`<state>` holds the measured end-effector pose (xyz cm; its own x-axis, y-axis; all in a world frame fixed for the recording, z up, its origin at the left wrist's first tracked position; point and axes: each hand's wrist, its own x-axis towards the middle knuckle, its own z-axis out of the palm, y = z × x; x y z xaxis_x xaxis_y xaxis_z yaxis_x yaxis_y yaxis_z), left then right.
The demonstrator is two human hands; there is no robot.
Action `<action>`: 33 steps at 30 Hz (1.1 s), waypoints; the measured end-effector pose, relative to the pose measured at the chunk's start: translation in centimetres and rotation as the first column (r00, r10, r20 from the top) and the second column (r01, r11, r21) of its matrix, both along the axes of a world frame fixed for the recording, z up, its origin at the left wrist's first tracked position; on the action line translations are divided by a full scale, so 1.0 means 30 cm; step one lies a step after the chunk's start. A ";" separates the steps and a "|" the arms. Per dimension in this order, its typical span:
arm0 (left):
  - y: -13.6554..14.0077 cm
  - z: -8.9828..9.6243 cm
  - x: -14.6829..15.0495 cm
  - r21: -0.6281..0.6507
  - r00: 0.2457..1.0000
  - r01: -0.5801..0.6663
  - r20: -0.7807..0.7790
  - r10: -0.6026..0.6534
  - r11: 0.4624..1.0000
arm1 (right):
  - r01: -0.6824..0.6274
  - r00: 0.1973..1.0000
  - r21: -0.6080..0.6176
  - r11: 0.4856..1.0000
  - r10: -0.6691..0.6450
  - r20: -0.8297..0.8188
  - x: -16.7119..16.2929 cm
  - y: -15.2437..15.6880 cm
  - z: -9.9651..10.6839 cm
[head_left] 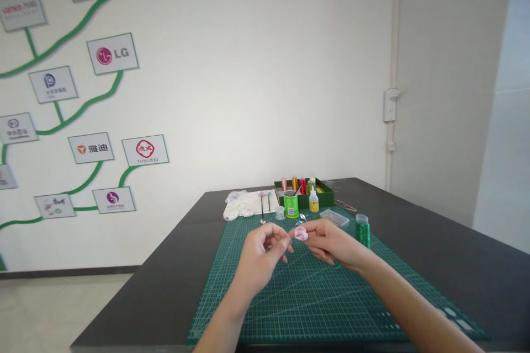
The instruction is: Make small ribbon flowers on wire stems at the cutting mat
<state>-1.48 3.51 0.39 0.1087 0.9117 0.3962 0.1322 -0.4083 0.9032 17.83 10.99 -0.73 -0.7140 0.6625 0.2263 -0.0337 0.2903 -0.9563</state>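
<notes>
Over the green cutting mat (306, 309) my two hands meet, fingertips almost touching. At the fingers of my right hand (331, 241) is a small pale pink curled piece (301, 234), shaped like a flower petal; the fingers are closed on it. My left hand (265, 253) is closed in a pinch just left of the pink piece. What lies between its thumb and forefinger is too small to make out. A green thread spool (362, 231) stands to the right of my right hand, apart from it.
At the back are a dark green box (328, 198) with thread spools, a green can (291, 205), a glue bottle (313, 201), a small clear jar (280, 213) and a flat clear case (334, 218). White cloth (244, 205) lies left of them, with thin-stemmed pieces on it.
</notes>
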 end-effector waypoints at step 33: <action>0.056 -0.052 0.020 0.325 0.826 -0.104 -0.498 0.264 0.940 | -0.153 0.931 0.286 0.946 0.041 0.364 0.053 -0.110 0.249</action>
